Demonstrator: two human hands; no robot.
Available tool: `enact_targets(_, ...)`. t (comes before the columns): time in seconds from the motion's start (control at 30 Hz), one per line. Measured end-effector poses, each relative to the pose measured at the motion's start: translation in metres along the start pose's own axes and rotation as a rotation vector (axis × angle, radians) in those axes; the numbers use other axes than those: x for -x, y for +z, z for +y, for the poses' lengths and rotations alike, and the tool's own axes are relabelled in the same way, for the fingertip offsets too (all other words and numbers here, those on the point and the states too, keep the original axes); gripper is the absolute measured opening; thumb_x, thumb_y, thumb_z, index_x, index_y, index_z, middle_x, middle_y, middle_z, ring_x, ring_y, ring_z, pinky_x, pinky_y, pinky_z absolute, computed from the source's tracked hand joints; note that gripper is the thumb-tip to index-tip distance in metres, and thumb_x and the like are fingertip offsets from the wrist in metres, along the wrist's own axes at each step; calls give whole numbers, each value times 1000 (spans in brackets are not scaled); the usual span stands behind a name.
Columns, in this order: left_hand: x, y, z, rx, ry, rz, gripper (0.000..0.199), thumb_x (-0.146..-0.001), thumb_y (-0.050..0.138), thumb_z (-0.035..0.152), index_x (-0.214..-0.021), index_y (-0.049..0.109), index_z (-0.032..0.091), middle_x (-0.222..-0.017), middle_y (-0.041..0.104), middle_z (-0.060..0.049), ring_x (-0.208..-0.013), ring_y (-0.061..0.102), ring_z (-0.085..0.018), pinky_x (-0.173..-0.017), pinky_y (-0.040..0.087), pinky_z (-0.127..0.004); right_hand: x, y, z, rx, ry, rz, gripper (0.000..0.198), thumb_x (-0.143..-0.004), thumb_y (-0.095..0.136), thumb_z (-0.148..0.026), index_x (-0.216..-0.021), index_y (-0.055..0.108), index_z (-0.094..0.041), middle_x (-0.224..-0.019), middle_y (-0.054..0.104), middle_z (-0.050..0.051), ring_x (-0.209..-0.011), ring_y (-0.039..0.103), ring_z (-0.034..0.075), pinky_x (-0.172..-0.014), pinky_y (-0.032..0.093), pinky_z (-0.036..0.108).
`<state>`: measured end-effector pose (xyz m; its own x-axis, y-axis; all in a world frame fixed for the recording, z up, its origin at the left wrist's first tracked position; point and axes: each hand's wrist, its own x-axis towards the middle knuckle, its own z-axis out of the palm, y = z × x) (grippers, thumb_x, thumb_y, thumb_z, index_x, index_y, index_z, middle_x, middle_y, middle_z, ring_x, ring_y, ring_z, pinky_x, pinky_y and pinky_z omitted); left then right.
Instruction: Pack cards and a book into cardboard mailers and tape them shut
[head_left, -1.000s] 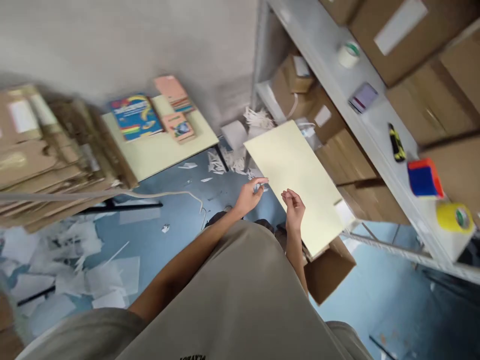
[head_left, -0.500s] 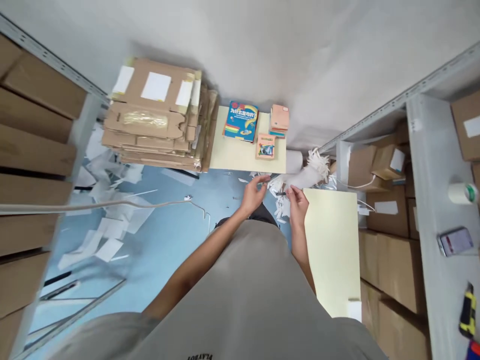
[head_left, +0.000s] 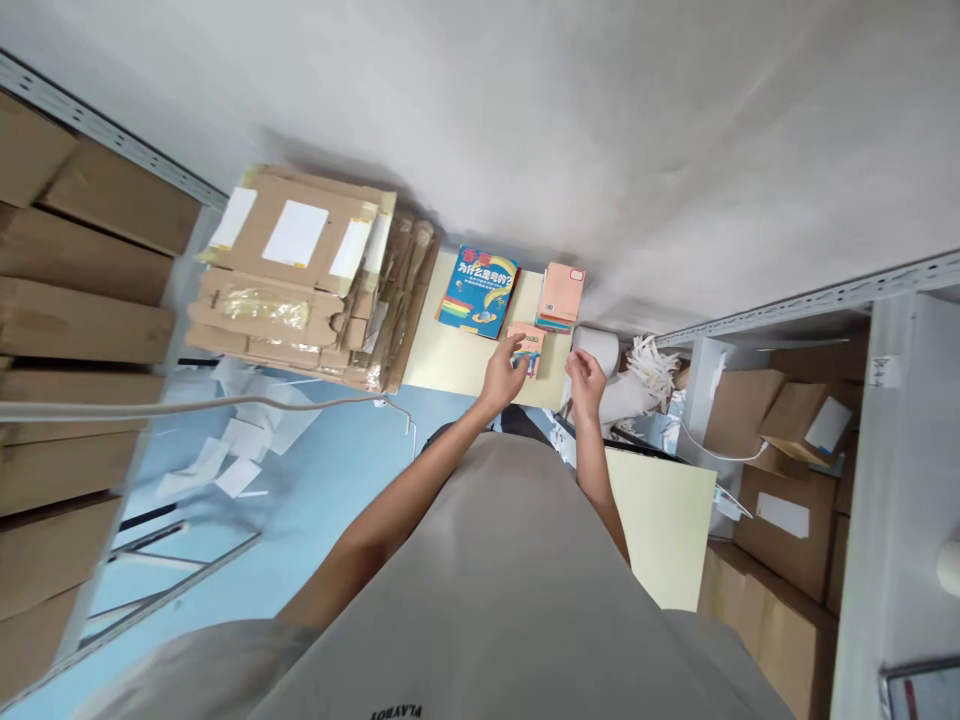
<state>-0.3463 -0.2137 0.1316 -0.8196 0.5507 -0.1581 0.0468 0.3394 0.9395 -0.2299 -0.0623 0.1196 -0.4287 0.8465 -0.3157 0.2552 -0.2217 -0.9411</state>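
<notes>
A pale yellow table [head_left: 457,368] stands by a grey wall [head_left: 465,120]. On it, the left hand [head_left: 504,378] partly hides a small pink book [head_left: 531,338]; its fingers are loose and apart. The right hand [head_left: 587,384] is curled near a white roll [head_left: 600,345]; I can't tell if it holds anything. A blue book [head_left: 478,290], a book pile [head_left: 562,292] and flat cardboard boxes [head_left: 277,285] crowd around.
</notes>
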Motion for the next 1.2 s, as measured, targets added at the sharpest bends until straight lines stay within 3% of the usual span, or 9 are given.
enact_targets(0.23, -105, 58, -14, -78, -151, -105, 64, -98, 66, 20, -160, 60, 11, -174, 56, -26, -163, 55, -40, -132, 52, -59, -124, 27, -3, 148, 80, 38, 42, -88, 80, -46, -115, 81, -14, -128, 86, 19, -120, 81, 31, -114, 63, 46)
enact_targets(0.43, -142, 81, -34, -126, -164, -95, 75, -89, 75, 22, -161, 58, 9, -176, 53, -28, -173, 41, -44, -145, 30, -63, -159, 51, 7, 313, 121, 22, 26, -89, 77, -33, -108, 83, -17, -123, 88, 16, -117, 81, 30, -115, 61, 45)
enact_targets(0.63, -142, 83, -44, -121, -114, -113, 63, -89, 75, 29, -150, 67, 15, -168, 61, -26, -170, 45, -45, -142, 34, -67, -155, 51, 9, 371, 139, -8, 26, -91, 72, -27, -107, 87, -15, -122, 89, 17, -113, 82, 29, -113, 61, 40)
enact_targets(0.83, -120, 88, -40, -144, -132, -162, 57, -86, 75, 20, -141, 71, 13, -166, 61, -29, -167, 48, -46, -141, 36, -66, -133, 35, 15, 367, 147, 34, 26, -90, 70, -26, -108, 86, -16, -119, 89, 14, -110, 82, 26, -109, 62, 37)
enact_targets(1.03, -79, 90, -38, -122, -122, -223, 51, -84, 75, 17, -134, 75, 13, -151, 72, -27, -157, 59, -47, -136, 42, -70, -81, 16, 28, 222, 125, 104, 34, -89, 72, -34, -118, 81, -19, -107, 89, 8, -101, 80, 22, -97, 66, 36)
enact_targets(1.2, -21, 86, -54, -87, -110, -274, 55, -88, 75, 21, -142, 73, 14, -148, 76, -24, -145, 70, -43, -127, 54, -64, -21, -3, 40, 141, 121, 223, 41, -87, 72, -35, -123, 79, -15, -108, 87, 11, -98, 80, 23, -95, 67, 38)
